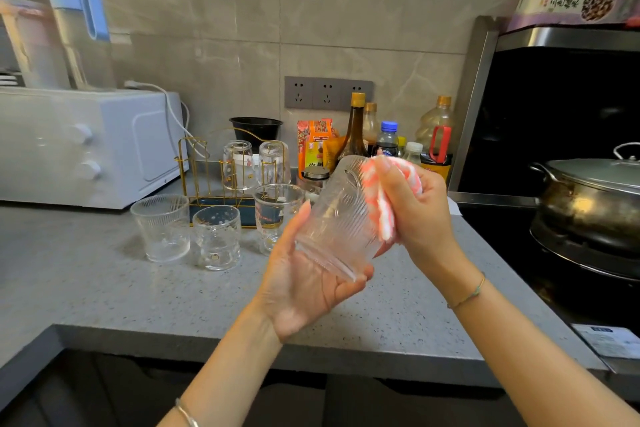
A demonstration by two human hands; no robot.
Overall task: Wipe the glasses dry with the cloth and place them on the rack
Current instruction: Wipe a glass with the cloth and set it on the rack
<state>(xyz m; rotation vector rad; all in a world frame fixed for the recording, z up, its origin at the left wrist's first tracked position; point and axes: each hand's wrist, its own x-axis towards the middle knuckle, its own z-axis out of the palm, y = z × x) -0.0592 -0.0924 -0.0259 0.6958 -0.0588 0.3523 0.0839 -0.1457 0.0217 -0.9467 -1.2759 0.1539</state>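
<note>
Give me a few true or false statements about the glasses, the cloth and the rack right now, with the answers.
1. The left hand holds a ribbed glass. True.
2. The cloth lies on the counter. False: the right hand presses the cloth against the ribbed glass.
3. Two glasses sit upside down on the rack. True.
4. Five glasses stand on the counter. False: three glasses stand upright there.
</note>
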